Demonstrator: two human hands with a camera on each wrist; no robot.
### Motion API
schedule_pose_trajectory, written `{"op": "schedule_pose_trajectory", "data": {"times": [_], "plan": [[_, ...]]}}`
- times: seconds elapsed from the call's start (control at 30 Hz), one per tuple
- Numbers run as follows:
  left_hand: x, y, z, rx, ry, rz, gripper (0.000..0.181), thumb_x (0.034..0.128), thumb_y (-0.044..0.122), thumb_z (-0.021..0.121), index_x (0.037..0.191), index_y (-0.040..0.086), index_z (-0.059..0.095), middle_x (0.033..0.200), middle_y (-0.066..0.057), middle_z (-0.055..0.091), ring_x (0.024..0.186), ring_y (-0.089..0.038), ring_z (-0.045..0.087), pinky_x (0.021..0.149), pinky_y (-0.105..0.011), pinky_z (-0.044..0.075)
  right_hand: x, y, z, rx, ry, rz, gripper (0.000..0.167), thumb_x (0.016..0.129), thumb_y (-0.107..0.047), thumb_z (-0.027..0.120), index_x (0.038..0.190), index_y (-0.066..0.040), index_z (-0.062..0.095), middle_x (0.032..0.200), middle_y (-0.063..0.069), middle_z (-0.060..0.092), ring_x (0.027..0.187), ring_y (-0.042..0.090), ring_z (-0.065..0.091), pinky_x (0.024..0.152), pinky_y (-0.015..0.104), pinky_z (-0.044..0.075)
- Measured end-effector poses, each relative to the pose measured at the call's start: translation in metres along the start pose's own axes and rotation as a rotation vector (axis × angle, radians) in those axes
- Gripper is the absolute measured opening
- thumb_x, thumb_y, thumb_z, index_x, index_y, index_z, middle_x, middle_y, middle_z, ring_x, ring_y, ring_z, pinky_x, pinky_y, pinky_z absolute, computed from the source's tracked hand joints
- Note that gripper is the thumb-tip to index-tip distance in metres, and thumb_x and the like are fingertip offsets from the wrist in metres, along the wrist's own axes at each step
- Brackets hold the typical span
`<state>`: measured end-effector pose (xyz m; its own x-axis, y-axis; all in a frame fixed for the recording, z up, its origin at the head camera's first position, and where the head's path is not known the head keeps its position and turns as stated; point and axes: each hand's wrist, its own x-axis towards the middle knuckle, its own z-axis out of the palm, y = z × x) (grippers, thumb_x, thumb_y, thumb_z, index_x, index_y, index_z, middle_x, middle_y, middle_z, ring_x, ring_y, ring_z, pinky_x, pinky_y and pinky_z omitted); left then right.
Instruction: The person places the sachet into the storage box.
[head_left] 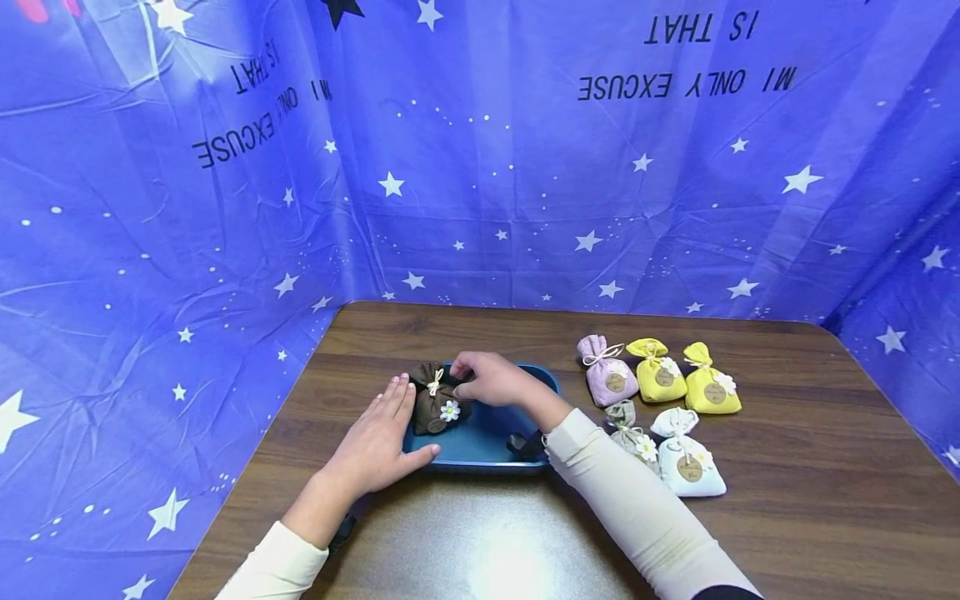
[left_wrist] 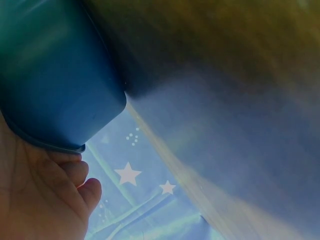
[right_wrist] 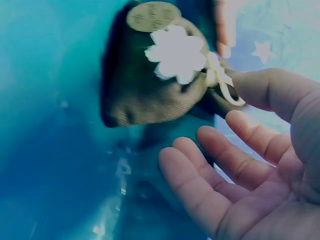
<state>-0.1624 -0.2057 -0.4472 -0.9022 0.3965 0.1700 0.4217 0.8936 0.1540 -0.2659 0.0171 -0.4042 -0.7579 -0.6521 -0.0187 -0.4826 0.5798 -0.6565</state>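
Observation:
A brown cloth sachet (head_left: 432,410) with a white flower, a round tag and a pale tied cord leans at the left end of a blue tray (head_left: 480,442). Along the tray's left rim lies my left hand (head_left: 375,442), fingers straight and thumb stretched along the front edge. My right hand (head_left: 495,385) reaches over the tray to the sachet's right side. Seen from the right wrist, its thumb (right_wrist: 265,90) is at the cord of the brown sachet (right_wrist: 155,95), while the other fingers are loosely bent and apart. The tray's outer wall (left_wrist: 60,75) shows in the left wrist view.
Right of the tray on the wooden table (head_left: 810,467) lie a lilac sachet (head_left: 609,379), two yellow sachets (head_left: 660,379), a grey sachet (head_left: 630,433) and a white sachet (head_left: 686,467). Blue star-patterned cloth (head_left: 480,167) hangs behind the table and at its sides.

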Motion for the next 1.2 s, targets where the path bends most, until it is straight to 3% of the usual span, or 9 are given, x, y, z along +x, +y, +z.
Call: {"op": "schedule_pose_trajectory", "data": {"times": [0.3,0.6,0.77,1.0,1.2], "plan": [[0.000,0.000,0.000,-0.018,0.007,-0.007,0.101,0.0894,0.063,0.059,0.150,-0.011,0.029,0.158,-0.027,0.024,0.148,-0.036,0.019,0.117,-0.050,0.023,-0.025,0.007,-0.024,0.063,0.101,-0.050,0.025,0.091,-0.012,0.069,0.113,-0.001,0.064,0.108,0.013,0.069,0.099,0.021,0.064,0.085,0.035,0.052],[0.000,0.000,0.000,-0.016,0.004,-0.009,0.101,0.0892,0.063,0.059,0.150,-0.011,0.029,0.158,-0.027,0.023,0.148,-0.037,0.018,0.117,-0.051,0.024,-0.058,0.020,-0.052,0.143,0.189,-0.003,0.022,0.091,-0.010,0.069,0.111,-0.003,0.063,0.111,0.013,0.068,0.101,0.025,0.066,0.085,0.040,0.055],[0.000,0.000,0.001,-0.012,0.008,-0.007,0.100,0.0894,0.063,0.059,0.150,-0.011,0.029,0.159,-0.027,0.022,0.148,-0.037,0.018,0.117,-0.051,0.024,-0.079,0.030,-0.068,0.198,0.233,0.013,0.024,0.091,-0.007,0.069,0.113,0.001,0.062,0.112,0.015,0.066,0.101,0.029,0.066,0.087,0.043,0.054],[0.001,0.001,0.000,-0.015,-0.004,-0.011,0.101,0.0896,0.063,0.058,0.151,-0.011,0.027,0.159,-0.027,0.021,0.149,-0.036,0.017,0.117,-0.051,0.024,-0.112,0.056,-0.086,0.206,0.256,0.055,0.026,0.093,-0.008,0.066,0.117,0.001,0.060,0.117,0.016,0.063,0.106,0.031,0.064,0.090,0.043,0.053],[0.000,0.001,-0.001,-0.019,-0.003,-0.011,0.100,0.0892,0.062,0.060,0.151,-0.011,0.028,0.159,-0.027,0.021,0.149,-0.036,0.016,0.117,-0.051,0.023,-0.141,0.080,-0.098,0.264,0.274,0.097,0.028,0.095,-0.008,0.063,0.120,0.005,0.058,0.120,0.023,0.061,0.108,0.032,0.063,0.080,0.033,0.055]]}}
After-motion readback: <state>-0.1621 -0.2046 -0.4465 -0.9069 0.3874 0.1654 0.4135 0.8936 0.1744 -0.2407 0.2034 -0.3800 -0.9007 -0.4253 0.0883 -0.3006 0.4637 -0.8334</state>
